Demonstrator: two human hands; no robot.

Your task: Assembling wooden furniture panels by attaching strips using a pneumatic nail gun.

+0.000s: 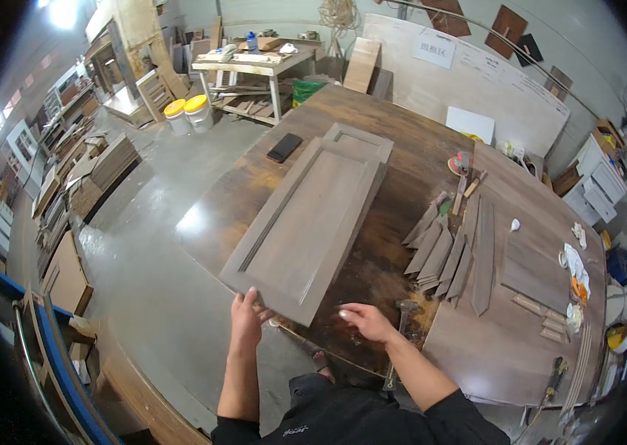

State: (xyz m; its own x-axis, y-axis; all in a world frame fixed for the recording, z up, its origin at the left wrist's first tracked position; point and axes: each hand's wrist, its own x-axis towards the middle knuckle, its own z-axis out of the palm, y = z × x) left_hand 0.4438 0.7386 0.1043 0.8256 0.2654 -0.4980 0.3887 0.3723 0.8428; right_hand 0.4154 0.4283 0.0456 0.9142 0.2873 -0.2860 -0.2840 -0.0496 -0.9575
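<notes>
A long grey-brown cabinet door (306, 215) with a recessed middle lies at a slant on the worktable, on top of another similar door (380, 144) that shows at the far end. My left hand (249, 311) grips the near left corner of the upper door, fingers at its edge. Just right of the near end is my right hand (367, 322), apart from the door, with its fingers loosely bent and nothing visible in them. Beyond that hand a hammer (405, 315) lies on the table.
Right of the doors lies a pile of mitred wooden strips (439, 252), with a sander (459, 163) behind it. A black phone (284, 147) rests left of the doors. Further right are a flat panel (536, 274) and white rags (575, 268). Lidded buckets (196, 111) stand on the floor.
</notes>
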